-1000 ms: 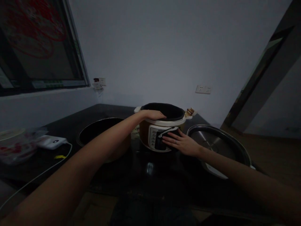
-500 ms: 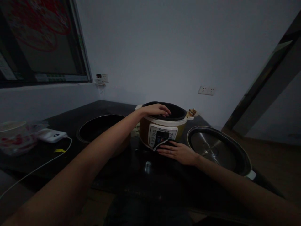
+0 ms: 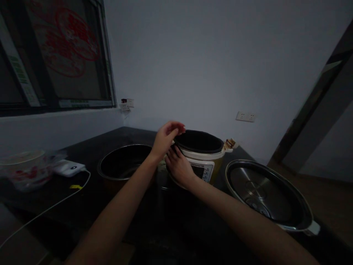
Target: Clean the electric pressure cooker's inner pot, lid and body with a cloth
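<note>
A white and yellow-brown electric cooker (image 3: pixel 217 165) stands on the dark counter, its round black interior uncovered. My left hand (image 3: pixel 167 137) is at the left of its rim, fingers curved and thumb a little apart, with nothing visible in it. Just below, my right hand (image 3: pixel 180 167) presses against the cooker's left front side. A black cloth (image 3: pixel 176 148) shows at its fingertips, mostly hidden by the hand. My right hand covers part of the control panel (image 3: pixel 208 171).
A dark inner pot (image 3: pixel 127 173) stands left of the cooker. On the right lies a round metal-lined lid (image 3: pixel 256 187). A plastic-wrapped tub (image 3: pixel 27 173) and a white device (image 3: pixel 68 167) with a cable are at the left. Wall sockets (image 3: pixel 246 116) are behind.
My right hand has moved the cloth up and left from the panel's lower front to the cooker's left side. My left hand has pulled back left from over the opening. The view has shifted slightly.
</note>
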`<state>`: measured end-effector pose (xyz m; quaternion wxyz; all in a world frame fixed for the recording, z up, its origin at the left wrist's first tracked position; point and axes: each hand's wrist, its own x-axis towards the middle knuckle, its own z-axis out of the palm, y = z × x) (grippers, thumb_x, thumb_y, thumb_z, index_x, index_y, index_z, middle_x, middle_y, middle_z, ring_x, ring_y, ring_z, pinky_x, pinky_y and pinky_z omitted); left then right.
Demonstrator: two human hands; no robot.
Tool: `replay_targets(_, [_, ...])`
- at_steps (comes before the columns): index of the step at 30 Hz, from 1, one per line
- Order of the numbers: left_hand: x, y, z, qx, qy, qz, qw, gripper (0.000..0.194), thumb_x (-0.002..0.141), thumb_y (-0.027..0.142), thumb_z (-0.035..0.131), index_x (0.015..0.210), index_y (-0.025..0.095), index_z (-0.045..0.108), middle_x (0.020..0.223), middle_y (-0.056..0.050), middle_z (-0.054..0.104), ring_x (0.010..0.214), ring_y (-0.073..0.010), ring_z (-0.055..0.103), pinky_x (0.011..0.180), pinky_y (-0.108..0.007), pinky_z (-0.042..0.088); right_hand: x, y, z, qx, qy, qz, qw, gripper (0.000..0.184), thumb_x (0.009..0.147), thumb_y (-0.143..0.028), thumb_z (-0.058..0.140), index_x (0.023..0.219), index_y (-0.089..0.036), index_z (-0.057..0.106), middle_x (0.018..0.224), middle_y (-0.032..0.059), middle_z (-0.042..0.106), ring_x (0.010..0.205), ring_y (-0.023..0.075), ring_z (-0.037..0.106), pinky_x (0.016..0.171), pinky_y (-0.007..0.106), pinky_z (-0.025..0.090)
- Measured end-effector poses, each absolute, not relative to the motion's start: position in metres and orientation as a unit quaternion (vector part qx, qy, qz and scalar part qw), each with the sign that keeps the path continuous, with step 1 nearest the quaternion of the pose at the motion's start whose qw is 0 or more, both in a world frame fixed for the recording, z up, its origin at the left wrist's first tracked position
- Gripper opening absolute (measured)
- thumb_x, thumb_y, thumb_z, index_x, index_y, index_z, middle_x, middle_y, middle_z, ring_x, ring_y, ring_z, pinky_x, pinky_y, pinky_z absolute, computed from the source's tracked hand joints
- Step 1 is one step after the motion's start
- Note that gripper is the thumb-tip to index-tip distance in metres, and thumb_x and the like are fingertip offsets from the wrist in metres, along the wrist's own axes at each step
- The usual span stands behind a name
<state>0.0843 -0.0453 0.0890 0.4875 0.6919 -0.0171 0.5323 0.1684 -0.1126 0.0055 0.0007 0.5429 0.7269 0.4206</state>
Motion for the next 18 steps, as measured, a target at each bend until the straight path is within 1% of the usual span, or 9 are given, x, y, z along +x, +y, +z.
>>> replay_targets(2, [0.07, -0.06, 0.068, 0.662, 0.032, 0.575, 0.48, 0.012, 0.081, 0.019, 0.054, 0.087, 0.02, 0.064, 0.091, -0.002, 0.067, 0.092, -0.016, 0.063, 0.09, -0.031, 0.047, 0.17, -0.115, 0.008, 0.527, 0.736, 0.424, 0.008, 0.032, 0.089, -0.019, 0.048, 0.112, -0.003, 0.063, 0.126, 0.0195, 0.059, 0.128, 0.0305, 0.045, 0.113, 0.05, 0.025])
replay_targets(3, [0.066, -0.066, 0.055, 0.65, 0.068, 0.58, 0.487, 0.014, 0.081, 0.02, 0.056, 0.091, 0.02, 0.065, 0.096, -0.003, 0.067, 0.098, -0.0168, 0.061, 0.095, -0.031, 0.045, 0.172, -0.119, 0.008, 0.516, 0.743, 0.426, 0.011, 0.032, 0.088, -0.019, 0.049, 0.111, -0.004, 0.065, 0.127, 0.0185, 0.059, 0.129, 0.0311, 0.043, 0.114, 0.05, 0.024])
replay_targets(5, [0.065, -0.075, 0.024, 0.611, 0.117, 0.585, 0.521, 0.023, 0.08, 0.021, 0.057, 0.102, 0.022, 0.062, 0.112, -0.004, 0.064, 0.112, -0.0184, 0.056, 0.104, -0.033, 0.037, 0.178, -0.128, 0.009, 0.498, 0.754, 0.428, 0.015, 0.033, 0.087, -0.02, 0.05, 0.111, -0.002, 0.065, 0.128, 0.0191, 0.057, 0.13, 0.0321, 0.041, 0.115, 0.05, 0.023])
replay_targets(8, [0.076, -0.084, -0.016, 0.586, 0.148, 0.567, 0.559, 0.031, 0.088, 0.029, 0.048, 0.117, 0.021, 0.056, 0.129, -0.008, 0.057, 0.124, -0.0213, 0.049, 0.109, -0.039, 0.033, 0.187, -0.143, 0.009, 0.484, 0.764, 0.426, 0.015, 0.037, 0.087, -0.02, 0.051, 0.116, 0.0, 0.062, 0.127, 0.0212, 0.058, 0.13, 0.032, 0.042, 0.115, 0.05, 0.023])
replay_targets(10, [0.086, -0.088, -0.033, 0.576, 0.156, 0.556, 0.578, 0.037, 0.09, 0.034, 0.044, 0.124, 0.023, 0.052, 0.139, -0.008, 0.05, 0.132, -0.021, 0.041, 0.111, -0.039, 0.029, 0.193, -0.151, 0.011, 0.477, 0.772, 0.42, 0.016, 0.037, 0.087, -0.02, 0.051, 0.118, -0.002, 0.06, 0.126, 0.0193, 0.059, 0.131, 0.0301, 0.041, 0.115, 0.051, 0.022])
replay_targets(12, [0.094, -0.089, -0.041, 0.569, 0.159, 0.552, 0.588, 0.041, 0.092, 0.037, 0.042, 0.131, 0.025, 0.048, 0.147, -0.004, 0.041, 0.138, -0.0192, 0.033, 0.113, -0.035, 0.026, 0.199, -0.16, 0.016, 0.462, 0.79, 0.404, 0.02, 0.036, 0.088, -0.018, 0.049, 0.121, -0.005, 0.059, 0.126, 0.0164, 0.06, 0.131, 0.0281, 0.04, 0.115, 0.053, 0.021])
replay_targets(15, [0.106, -0.081, -0.042, 0.557, 0.174, 0.551, 0.597, 0.046, 0.093, 0.039, 0.041, 0.138, 0.027, 0.042, 0.154, 0.0, 0.031, 0.142, -0.0177, 0.024, 0.116, -0.033, 0.02, 0.208, -0.177, 0.031, 0.429, 0.833, 0.349, 0.016, 0.033, 0.091, -0.017, 0.046, 0.121, -0.012, 0.059, 0.126, 0.011, 0.061, 0.13, 0.0246, 0.043, 0.114, 0.055, 0.02])
replay_targets(17, [0.115, -0.07, -0.04, 0.545, 0.192, 0.551, 0.602, 0.047, 0.094, 0.039, 0.041, 0.14, 0.028, 0.039, 0.155, 0.001, 0.026, 0.143, -0.017, 0.018, 0.117, -0.033, 0.015, 0.215, -0.187, 0.044, 0.433, 0.844, 0.316, -0.027, 0.031, 0.092, -0.018, 0.045, 0.119, -0.015, 0.06, 0.125, 0.0085, 0.062, 0.126, 0.0222, 0.047, 0.114, 0.052, 0.022])
replay_targets(18, [0.12, -0.063, -0.038, 0.538, 0.202, 0.552, 0.604, 0.046, 0.095, 0.038, 0.04, 0.14, 0.029, 0.038, 0.156, 0.002, 0.025, 0.144, -0.0164, 0.017, 0.117, -0.032, 0.013, 0.218, -0.191, 0.051, 0.458, 0.833, 0.306, -0.061, 0.03, 0.092, -0.018, 0.045, 0.117, -0.017, 0.061, 0.123, 0.0077, 0.063, 0.123, 0.0207, 0.049, 0.114, 0.049, 0.024])
